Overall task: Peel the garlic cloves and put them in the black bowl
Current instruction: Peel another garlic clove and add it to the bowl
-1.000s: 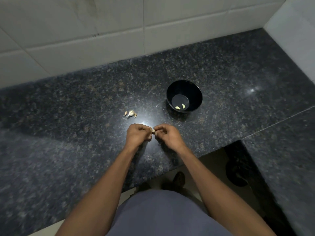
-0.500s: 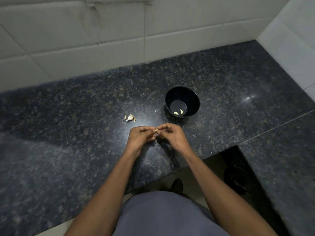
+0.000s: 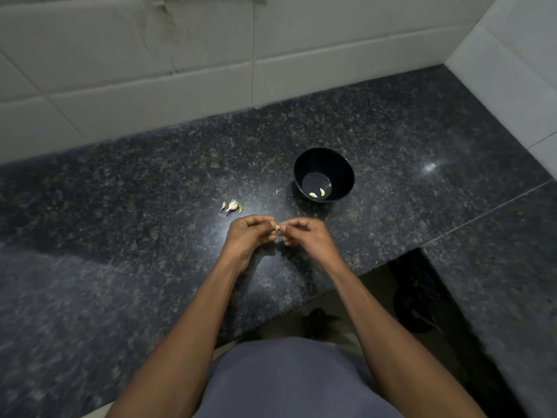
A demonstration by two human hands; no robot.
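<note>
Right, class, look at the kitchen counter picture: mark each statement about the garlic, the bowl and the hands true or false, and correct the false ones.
1. The black bowl holds two peeled cloves. True.
2. Both hands pinch one garlic clove between them. True: left hand, right hand.
3. The loose garlic pieces lie to the right of the bowl. False: they lie to its left, on the counter.
4. The bowl is tipped on its side. False: it stands upright.

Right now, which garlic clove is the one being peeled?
Start at the black bowl on the dark granite counter. Just in front of it, the left hand and right hand pinch one clove between them; the others lie loose.
</note>
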